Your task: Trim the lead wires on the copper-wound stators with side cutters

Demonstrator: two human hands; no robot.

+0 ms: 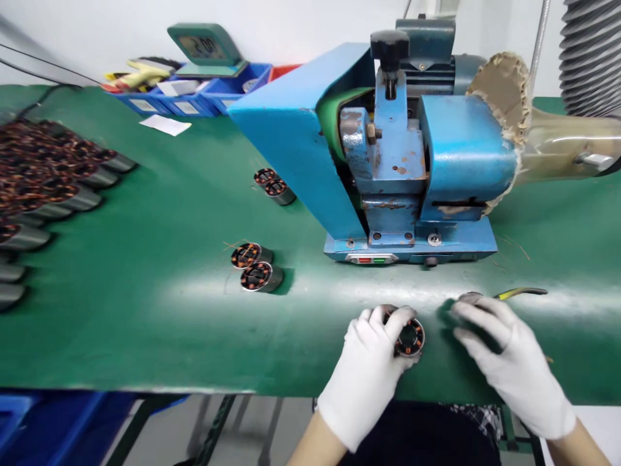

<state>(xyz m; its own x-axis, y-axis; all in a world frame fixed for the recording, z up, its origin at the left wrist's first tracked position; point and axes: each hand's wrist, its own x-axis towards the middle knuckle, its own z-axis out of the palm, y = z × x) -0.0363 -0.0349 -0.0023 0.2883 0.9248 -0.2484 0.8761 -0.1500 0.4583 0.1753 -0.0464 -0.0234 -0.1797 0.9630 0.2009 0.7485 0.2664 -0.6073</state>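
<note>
A motor stator [411, 338] with copper windings in a round metal shell is gripped by my left hand [371, 366], whose gloved fingers and thumb wrap its left side. To the right of it, my right hand [504, 356] hovers close to the table with thumb and fingers apart. Just beyond its knuckles lies a tool with a yellow and black handle [524, 292]; the rest of this tool is hidden behind the hand. Two more stators [257, 265] stand together to the left, and another pair [275, 186] is farther back beside the machine.
A blue belt grinder [388, 168] stands behind my hands, with a duct on its right. Many stators [48, 168] crowd the table's left side. Blue bins [194, 103] and a digital clock [206, 46] are at the back. The green table's [160, 349] front edge is near me.
</note>
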